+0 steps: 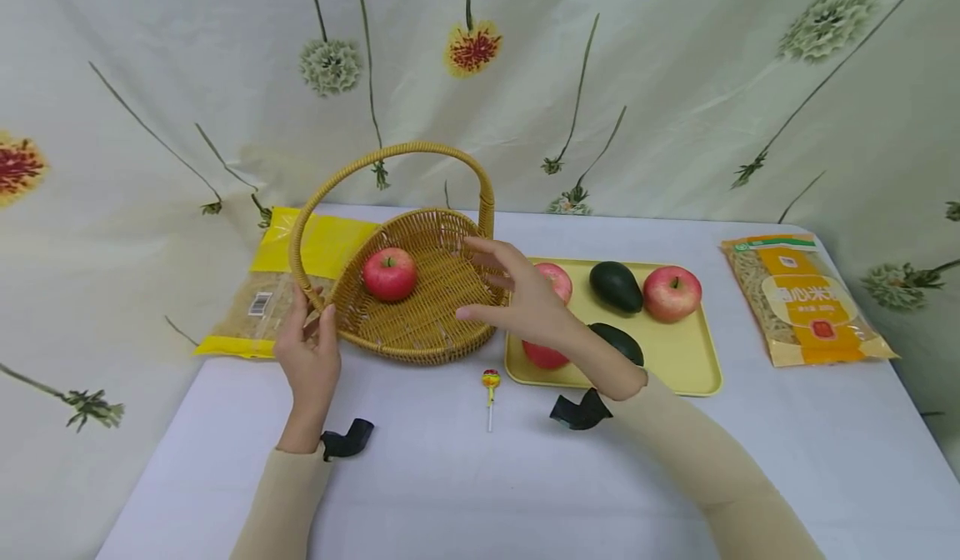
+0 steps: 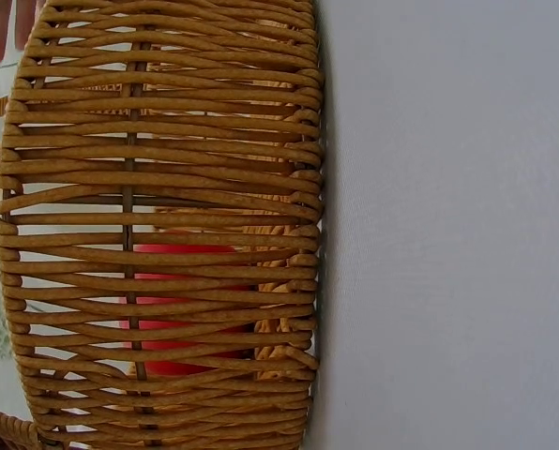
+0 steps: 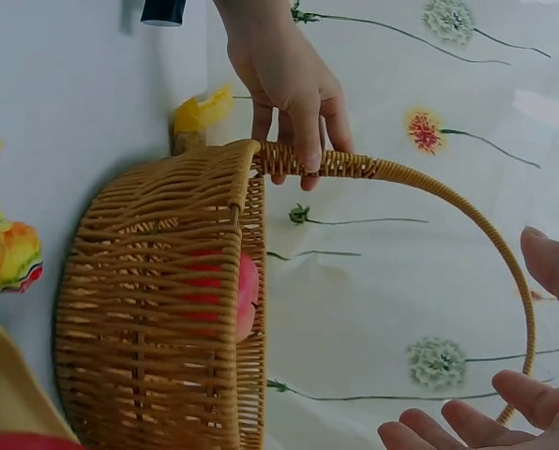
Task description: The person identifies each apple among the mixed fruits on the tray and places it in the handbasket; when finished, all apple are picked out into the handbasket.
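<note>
With 12 pointing away from the person and the clock centred on the basket [image 1: 427,318], that basket stands on the table [image 1: 442,493] with 1 apple [image 1: 390,275] inside, between 9 and 10 o'clock. The left hand [image 1: 307,352] has its thumb and fingers closed around the foot of the handle [image 1: 422,148] at about 9 o'clock. The right hand [image 1: 532,297] is by the rim at 3 o'clock, thumb and fingers well apart with nothing between them; whether any fingertip brushes the weave I cannot tell. A bag [image 1: 333,243] lies at 9 o'clock, a lollipop [image 1: 491,379] at 5 and a tray [image 1: 693,360] of fruit at 3. The basket looks light and springy, its open weave offering good friction but likely to flex if squeezed; the handle seems the stiffer part. Its 2 feet, at about 9 and 2 o'clock, should be the surest holds, since lifting by 1 alone would probably tip it and let the smooth, firm apple roll and bruise.
</note>
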`<state>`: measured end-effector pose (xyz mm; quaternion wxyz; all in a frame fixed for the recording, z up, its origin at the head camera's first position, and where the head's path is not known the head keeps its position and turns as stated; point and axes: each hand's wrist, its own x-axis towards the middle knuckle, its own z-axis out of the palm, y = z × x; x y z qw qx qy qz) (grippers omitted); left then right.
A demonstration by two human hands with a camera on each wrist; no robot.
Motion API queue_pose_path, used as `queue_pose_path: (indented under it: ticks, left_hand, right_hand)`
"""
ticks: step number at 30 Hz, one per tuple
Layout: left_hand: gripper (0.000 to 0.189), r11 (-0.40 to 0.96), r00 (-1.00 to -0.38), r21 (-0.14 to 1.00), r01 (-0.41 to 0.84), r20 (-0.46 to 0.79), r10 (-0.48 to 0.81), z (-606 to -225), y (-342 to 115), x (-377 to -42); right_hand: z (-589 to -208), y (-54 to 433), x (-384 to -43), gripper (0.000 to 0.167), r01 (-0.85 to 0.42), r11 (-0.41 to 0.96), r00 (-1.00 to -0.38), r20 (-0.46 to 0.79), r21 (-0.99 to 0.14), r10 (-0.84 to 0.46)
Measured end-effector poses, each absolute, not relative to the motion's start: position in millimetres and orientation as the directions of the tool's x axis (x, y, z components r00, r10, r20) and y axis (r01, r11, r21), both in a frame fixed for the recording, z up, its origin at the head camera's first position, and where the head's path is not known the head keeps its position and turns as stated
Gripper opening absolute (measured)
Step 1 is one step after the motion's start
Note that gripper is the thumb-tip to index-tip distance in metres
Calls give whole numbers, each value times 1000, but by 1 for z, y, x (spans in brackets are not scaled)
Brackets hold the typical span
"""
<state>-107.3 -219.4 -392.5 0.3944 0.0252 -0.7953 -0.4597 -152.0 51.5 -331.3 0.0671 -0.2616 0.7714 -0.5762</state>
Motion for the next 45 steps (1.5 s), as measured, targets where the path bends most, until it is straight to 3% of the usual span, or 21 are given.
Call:
queue_pose_path:
  ticks: [7,15,24,36,45]
  left_hand:
    - [53,575,-697,756,313,594,-402,-394,-219,-109]
    - [52,568,-705,767,298,578,-410,-389,-217,-106]
    - [53,563,-700,767,308,583,-412,-392,-218,-107]
    - [53,579,-694,754,310,595,-405,-392,-217,-107]
    - [55,587,-685,749,307,603,-410,-395,-218,-108]
  right_hand:
    - [-335,101,-140,81,-380,219,-850,245,-899,-466]
    - [-348,159,-131,81,-350,242,-885,236,-905,-401]
    - [-359,211,-128,77,-345,403,-936,277,-848,-217]
    - [-373,266,-131,76,-229,451,-946,306,-862,105]
    - [-387,279,-140,78,-150,472,-954,253,-869,162]
